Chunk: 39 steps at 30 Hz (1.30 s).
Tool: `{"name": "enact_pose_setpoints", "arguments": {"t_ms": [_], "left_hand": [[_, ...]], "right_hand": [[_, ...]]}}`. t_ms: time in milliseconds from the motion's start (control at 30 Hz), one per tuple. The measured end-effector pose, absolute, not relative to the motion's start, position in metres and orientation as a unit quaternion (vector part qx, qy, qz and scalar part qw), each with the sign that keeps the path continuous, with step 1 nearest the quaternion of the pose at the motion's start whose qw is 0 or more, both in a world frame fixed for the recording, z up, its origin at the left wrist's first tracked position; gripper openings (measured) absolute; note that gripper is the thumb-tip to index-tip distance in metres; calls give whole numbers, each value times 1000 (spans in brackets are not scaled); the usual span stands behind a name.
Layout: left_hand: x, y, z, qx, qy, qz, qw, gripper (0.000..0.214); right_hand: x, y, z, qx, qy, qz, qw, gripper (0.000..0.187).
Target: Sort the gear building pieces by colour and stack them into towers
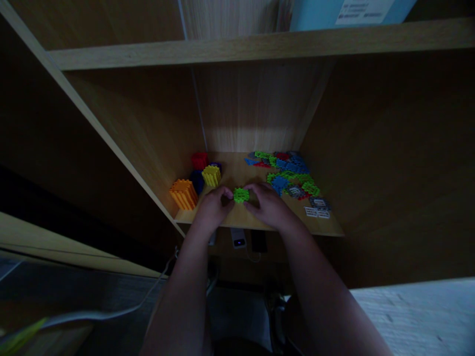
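Near the front of the wooden shelf, a small stack of bright green notched plastic tiles [241,195] sits between my two hands. My left hand [216,205] has its thumb and fingertips at the left edge of the stack. From the other side, my right hand [270,203] grips its right edge with curved fingers. A yellow tile stack [211,176] stands just beyond my left hand, and a taller orange stack [183,194] is farther left. Behind them are a red stack [200,160] and a dark blue stack [198,181], partly hidden.
Loose green, blue, red and grey tiles [293,170] lie heaped on the right. White window-like pieces [317,212] lie by the front edge. A shelf board [237,49] runs overhead, with a light blue box [315,15] on it. Below is a white device [238,238] with a cable.
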<state>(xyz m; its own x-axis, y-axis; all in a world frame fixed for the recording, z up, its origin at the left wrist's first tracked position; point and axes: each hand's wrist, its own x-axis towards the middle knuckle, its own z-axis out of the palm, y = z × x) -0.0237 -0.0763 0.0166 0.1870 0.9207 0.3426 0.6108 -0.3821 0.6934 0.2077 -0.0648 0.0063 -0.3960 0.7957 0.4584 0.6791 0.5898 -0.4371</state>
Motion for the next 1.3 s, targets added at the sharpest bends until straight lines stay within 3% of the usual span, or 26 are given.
{"name": "enact_pose_setpoints", "arguments": {"t_ms": [1300], "left_hand": [[-23,-76,16,729,538,382,181,10]], "right_hand": [[208,-63,6,-455,-823,84,329,37]]}}
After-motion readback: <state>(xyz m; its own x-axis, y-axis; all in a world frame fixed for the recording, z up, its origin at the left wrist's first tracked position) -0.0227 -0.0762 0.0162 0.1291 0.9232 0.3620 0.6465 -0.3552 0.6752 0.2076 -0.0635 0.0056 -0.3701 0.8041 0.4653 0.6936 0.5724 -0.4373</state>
